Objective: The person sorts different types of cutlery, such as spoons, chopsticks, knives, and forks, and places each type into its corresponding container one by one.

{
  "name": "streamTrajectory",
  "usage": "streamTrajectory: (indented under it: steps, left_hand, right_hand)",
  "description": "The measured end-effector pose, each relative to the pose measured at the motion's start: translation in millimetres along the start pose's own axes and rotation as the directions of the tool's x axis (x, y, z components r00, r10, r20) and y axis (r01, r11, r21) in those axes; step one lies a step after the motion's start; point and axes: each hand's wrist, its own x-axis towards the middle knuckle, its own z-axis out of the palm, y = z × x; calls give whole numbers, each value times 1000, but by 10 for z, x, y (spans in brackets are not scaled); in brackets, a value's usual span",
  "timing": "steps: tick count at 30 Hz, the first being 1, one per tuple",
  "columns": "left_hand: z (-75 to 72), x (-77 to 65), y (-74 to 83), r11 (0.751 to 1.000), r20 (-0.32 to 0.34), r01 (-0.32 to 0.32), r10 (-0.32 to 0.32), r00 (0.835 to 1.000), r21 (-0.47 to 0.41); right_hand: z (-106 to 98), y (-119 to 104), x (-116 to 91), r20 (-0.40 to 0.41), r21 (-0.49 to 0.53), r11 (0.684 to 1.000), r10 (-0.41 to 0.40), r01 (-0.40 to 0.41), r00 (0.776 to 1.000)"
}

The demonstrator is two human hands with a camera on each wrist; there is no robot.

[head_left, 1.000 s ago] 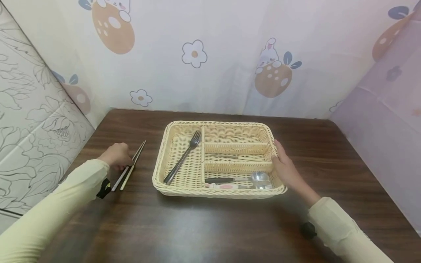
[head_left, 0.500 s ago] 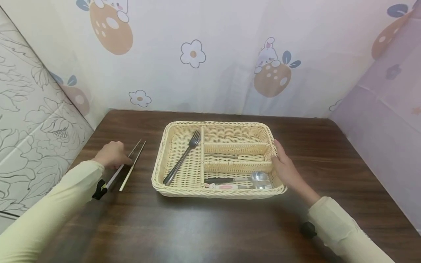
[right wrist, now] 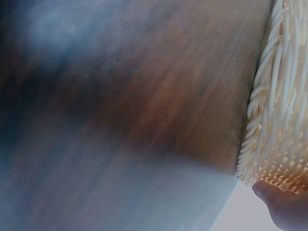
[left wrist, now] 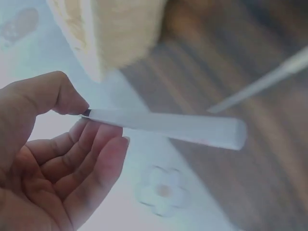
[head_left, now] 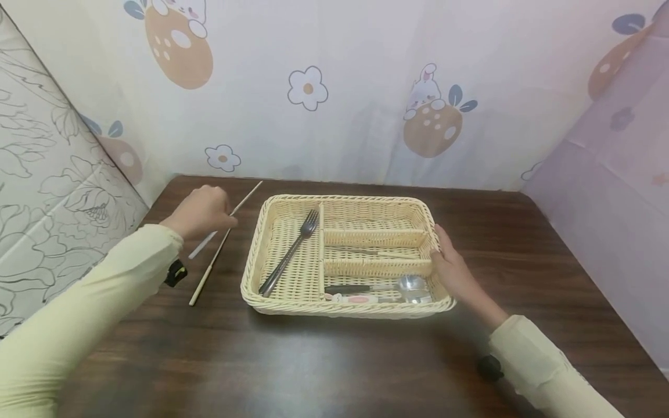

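In the head view my left hand [head_left: 201, 210] is raised over the table's left side. Between thumb and fingertips it pinches a thin chopstick, whose pale handle end [left wrist: 192, 129] fills the middle of the left wrist view. Another chopstick [head_left: 202, 283] lies on the table below that hand. A cream wicker basket [head_left: 347, 309] with dividers stands at the centre. My right hand [head_left: 456, 274] grips the basket's right rim; only part of this hand shows in the right wrist view.
A dark fork [head_left: 292, 251] lies slanted in the basket's left compartment. Thin chopsticks [head_left: 397, 255] lie in the middle right compartment, and spoons [head_left: 411, 283] in the front right one. Patterned curtains [head_left: 345, 133] hang behind the brown table [head_left: 313, 371].
My left hand has lifted one chopstick off the table and moved it up and rightward, away from the other, which stays put. The right hand and basket have not moved.
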Motion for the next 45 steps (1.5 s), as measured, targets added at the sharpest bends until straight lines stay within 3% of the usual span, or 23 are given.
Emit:
streamTrajectory:
  steps: [6, 10, 13, 19, 23, 29, 36, 41, 45]
  left_hand:
    - [-95, 220, 485, 992, 20, -123, 123, 992, 15]
    - [-87, 348, 796, 973, 92, -231, 228, 969, 25]
    - [-43, 450, 1020, 943, 149, -331, 325, 934, 19]
    - [112, 640, 1418, 862, 240, -507, 496, 835, -16]
    - [204, 718, 1624, 837, 267, -546, 536, 801, -42]
    - [347, 842, 1868, 808, 275, -589, 571, 773, -24]
    - [619, 947, 2096, 781, 332, -622, 603, 726, -58]
    - [768, 947, 2158, 794, 387, -604, 581, 716, -75]
    - [850, 954, 2166, 810, 427, -587, 536, 729, -14]
  right_hand:
    - [5, -13, -10, -3, -2, 1000, -5, 5, 1000]
    - [6, -18, -8, 0, -4, 1000, 1, -1, 1000]
    - [8, -27, 2, 9, -3, 1000, 5, -5, 1000]
    - [11, -40, -7, 21, 11, 1000, 8, -9, 1000]
    - [14, -41, -10, 12, 3, 1000, 8, -8, 1000]
    - [4, -26, -16, -8, -19, 1000, 3, -4, 1000]
    - [2, -15, -21, -10, -17, 1000, 5, -5, 1000]
    - [10, -10, -15, -18, -27, 1000, -1, 0, 1000]
    - [1, -3, -13, -25, -35, 999, -1, 0, 1000]
